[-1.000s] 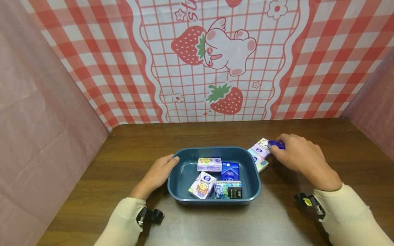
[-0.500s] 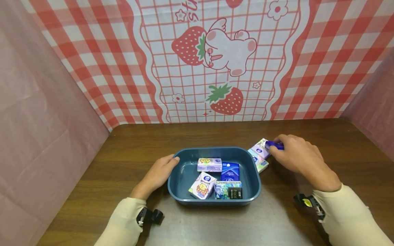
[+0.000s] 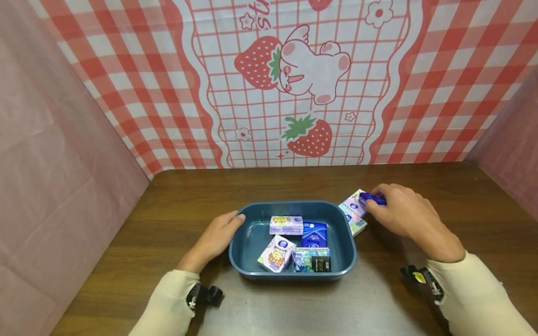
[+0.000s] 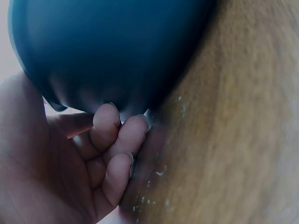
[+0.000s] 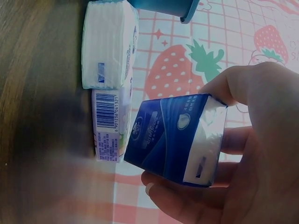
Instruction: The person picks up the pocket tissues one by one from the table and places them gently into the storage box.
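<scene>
stretching from nine o'clock to three, the teal tray (image 3: 292,276) is gripped at its nine by the left hand (image 3: 215,235); beyond its two o'clock corner, the nearer right hand (image 3: 409,212) pinches a dark-blue tissue pack (image 5: 175,137), thumb and fingers parted only by it.

High, forward-and-down head view; close wrist views; blue tray (image 3: 254,239) in all.

Floral pack (image 3: 312,260) inside tub (image 3: 252,242) reads "Face". Purple pack (image 5: 107,123) right of tub: barcode begins "6 901236". Cloth (image 3: 260,107) behind tub: "str", cut off.
</scene>
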Tool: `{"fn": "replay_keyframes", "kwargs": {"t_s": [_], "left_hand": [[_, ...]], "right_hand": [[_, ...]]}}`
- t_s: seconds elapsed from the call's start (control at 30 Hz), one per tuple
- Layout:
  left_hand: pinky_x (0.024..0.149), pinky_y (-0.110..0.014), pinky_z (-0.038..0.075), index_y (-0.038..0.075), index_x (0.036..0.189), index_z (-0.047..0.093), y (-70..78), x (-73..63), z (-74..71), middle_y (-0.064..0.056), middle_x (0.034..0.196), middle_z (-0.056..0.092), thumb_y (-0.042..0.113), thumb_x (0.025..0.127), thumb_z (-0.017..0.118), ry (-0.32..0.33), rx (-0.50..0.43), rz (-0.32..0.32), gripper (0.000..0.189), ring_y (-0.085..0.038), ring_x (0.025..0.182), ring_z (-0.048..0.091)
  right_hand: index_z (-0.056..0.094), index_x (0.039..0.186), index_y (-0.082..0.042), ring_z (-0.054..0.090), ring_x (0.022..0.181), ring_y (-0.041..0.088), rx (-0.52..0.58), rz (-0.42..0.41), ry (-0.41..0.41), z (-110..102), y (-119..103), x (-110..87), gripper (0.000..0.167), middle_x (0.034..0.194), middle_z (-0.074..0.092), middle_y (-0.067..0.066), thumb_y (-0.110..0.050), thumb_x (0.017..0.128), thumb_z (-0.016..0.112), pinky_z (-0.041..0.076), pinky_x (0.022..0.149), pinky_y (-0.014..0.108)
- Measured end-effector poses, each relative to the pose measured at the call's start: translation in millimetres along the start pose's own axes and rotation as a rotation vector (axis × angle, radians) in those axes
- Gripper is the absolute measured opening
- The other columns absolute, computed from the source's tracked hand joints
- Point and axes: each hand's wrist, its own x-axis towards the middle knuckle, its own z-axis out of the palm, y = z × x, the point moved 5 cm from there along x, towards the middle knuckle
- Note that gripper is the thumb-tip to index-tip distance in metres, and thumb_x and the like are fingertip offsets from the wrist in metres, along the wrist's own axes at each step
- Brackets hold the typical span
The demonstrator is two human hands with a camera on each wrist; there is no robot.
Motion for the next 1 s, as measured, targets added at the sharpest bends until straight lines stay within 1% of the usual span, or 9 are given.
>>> {"fn": "replay_keyframes", "kwargs": {"t_s": [0.23, 0.73, 0.97, 1.0], "left_hand": [[0.102, -0.047, 0.045, 0.009, 0.127, 0.067, 0.1, 0.1, 0.3, -0.005, 0.117, 0.068, 0.034, 0.106, 0.046, -0.003, 0.004, 0.002, 0.038, -0.021, 0.11, 0.06], [0.098, -0.047, 0.046, 0.011, 0.121, 0.069, 0.0, 0.3, -0.4, -0.003, 0.11, 0.068, 0.034, 0.105, 0.046, 0.002, 0.017, 0.0, 0.036, -0.02, 0.103, 0.06], [0.102, -0.047, 0.044, 0.01, 0.128, 0.067, -0.5, -0.1, -0.1, -0.004, 0.118, 0.068, 0.034, 0.106, 0.046, -0.005, 0.003, 0.0, 0.039, -0.021, 0.112, 0.06], [0.102, -0.047, 0.044, 0.01, 0.127, 0.067, -0.5, -0.2, -0.2, -0.004, 0.117, 0.068, 0.034, 0.106, 0.046, -0.004, 0.003, -0.001, 0.038, -0.021, 0.111, 0.06]], "right_hand": [[0.06, 0.127, 0.002, 0.059, 0.095, 0.038, 0.009, -0.018, 0.015, -0.9, -2.0, -0.7, 0.052, 0.119, 0.06, 0.024, -0.037, 0.093, 0.065, 0.052, 0.076, 0.061], [0.061, 0.127, -0.001, 0.061, 0.099, 0.039, 0.017, -0.048, 0.054, -2.2, -6.6, -3.9, 0.051, 0.121, 0.061, 0.022, -0.04, 0.093, 0.065, 0.052, 0.08, 0.063], [0.062, 0.125, -0.001, 0.06, 0.101, 0.039, 0.014, -0.053, 0.06, -2.3, -8.9, -3.4, 0.049, 0.121, 0.061, 0.023, -0.038, 0.093, 0.065, 0.051, 0.08, 0.063], [0.062, 0.125, -0.001, 0.059, 0.101, 0.04, 0.012, -0.055, 0.061, -2.4, -9.5, -3.4, 0.049, 0.121, 0.061, 0.023, -0.038, 0.093, 0.065, 0.051, 0.08, 0.063]]}}
